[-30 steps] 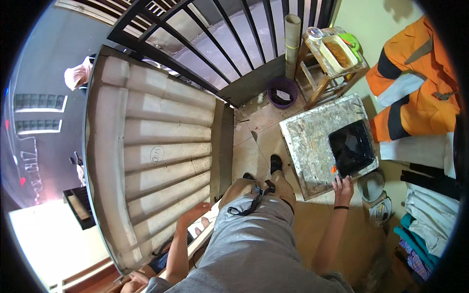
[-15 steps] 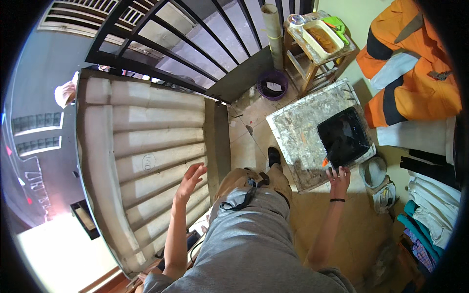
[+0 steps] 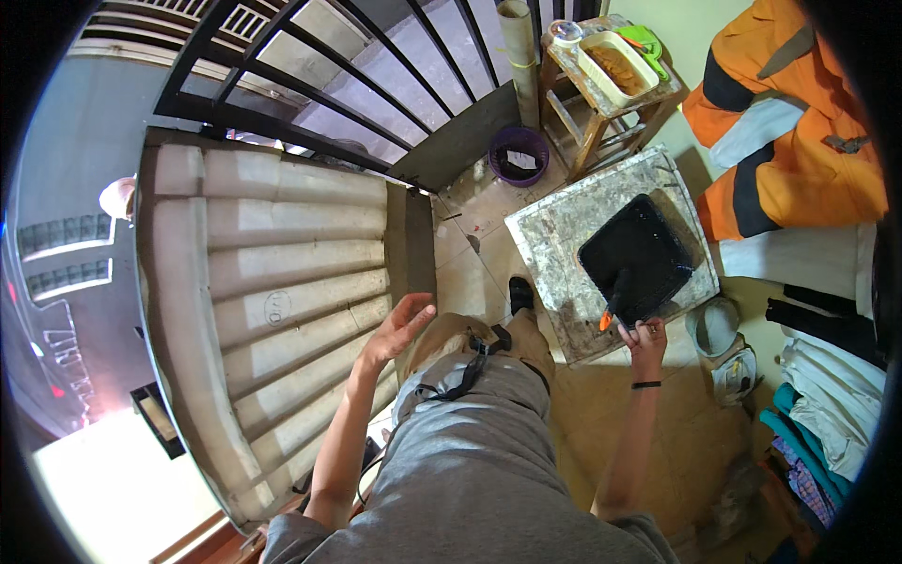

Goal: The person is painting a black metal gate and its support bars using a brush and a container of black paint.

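Observation:
A square black tray (image 3: 658, 249) rests on a stained white board (image 3: 545, 246). In it lies a tool with an orange handle tip (image 3: 605, 321); its dark end blends into the tray, so its kind is unclear. My right hand (image 3: 645, 340), a black band at its wrist, pinches the tray's near edge beside that handle. My left hand (image 3: 400, 331) hangs in the air in front of my left thigh, fingers apart and nothing in them.
Behind the board stands a wooden stool (image 3: 599, 127) bearing a cream tub (image 3: 616, 68) of brown stuff and a green dustpan-like item (image 3: 646, 49). A purple basket (image 3: 518, 156) is nearby. Ribbed panel (image 3: 291, 263) at left; orange workwear (image 3: 799, 132) hangs right; grey bucket (image 3: 711, 324).
The black tray, with the orange-handled tool in it, has slid left across the board and turned a little, my right hand at its edge. My left hand has moved right, toward my body.

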The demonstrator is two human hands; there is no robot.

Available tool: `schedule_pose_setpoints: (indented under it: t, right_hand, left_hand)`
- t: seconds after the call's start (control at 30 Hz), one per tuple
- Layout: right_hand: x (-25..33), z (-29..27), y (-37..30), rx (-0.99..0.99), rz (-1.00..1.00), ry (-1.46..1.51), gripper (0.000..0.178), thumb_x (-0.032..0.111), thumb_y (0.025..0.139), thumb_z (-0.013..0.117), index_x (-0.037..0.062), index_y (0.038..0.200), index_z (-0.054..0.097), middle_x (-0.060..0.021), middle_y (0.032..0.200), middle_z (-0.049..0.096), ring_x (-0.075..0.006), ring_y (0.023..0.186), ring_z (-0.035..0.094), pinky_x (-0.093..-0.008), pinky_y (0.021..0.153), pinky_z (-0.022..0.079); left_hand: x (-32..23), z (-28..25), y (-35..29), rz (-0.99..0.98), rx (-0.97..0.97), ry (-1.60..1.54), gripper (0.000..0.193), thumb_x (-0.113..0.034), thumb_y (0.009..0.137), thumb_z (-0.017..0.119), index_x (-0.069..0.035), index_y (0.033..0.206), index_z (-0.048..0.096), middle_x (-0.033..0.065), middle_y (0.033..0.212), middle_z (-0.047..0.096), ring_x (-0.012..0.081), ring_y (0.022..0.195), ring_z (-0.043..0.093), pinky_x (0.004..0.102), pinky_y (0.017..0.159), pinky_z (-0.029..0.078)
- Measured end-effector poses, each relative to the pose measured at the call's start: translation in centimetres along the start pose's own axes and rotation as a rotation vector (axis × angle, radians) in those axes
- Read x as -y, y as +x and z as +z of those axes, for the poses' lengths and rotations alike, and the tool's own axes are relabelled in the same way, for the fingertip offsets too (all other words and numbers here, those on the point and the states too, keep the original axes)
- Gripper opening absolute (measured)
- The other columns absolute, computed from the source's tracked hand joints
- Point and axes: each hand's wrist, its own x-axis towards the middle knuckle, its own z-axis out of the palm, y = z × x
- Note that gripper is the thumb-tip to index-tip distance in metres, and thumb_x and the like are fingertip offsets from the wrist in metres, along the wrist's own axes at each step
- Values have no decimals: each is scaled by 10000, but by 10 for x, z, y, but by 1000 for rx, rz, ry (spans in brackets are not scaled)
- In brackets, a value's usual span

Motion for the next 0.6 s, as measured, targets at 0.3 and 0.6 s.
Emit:
schedule_pose_setpoints:
  t: [0.3, 0.6]
  right_hand:
    - [44, 78, -52, 167, 13, -244, 182, -25, 987, 588, 101, 1079, 495, 19, 875, 525, -73, 761, 527, -491, 919, 631]
    - [100, 177, -100, 405, 120, -478, 178, -24, 1003, 601, 119, 1058, 512, 22, 905, 591, -70, 807, 610, -394, 835, 656]
  left_hand:
    - [-46, 42, 23, 79, 3, -205, 735, -597, 1061, 501, -40, 1532, 408, 177, 1525, 496, 268, 1451, 429, 411, 1208, 323]
    - [-64, 42, 27, 104, 62, -352, 920, -752, 998, 444, -77, 1606, 299, 173, 1595, 421, 305, 1503, 377, 454, 1232, 293]
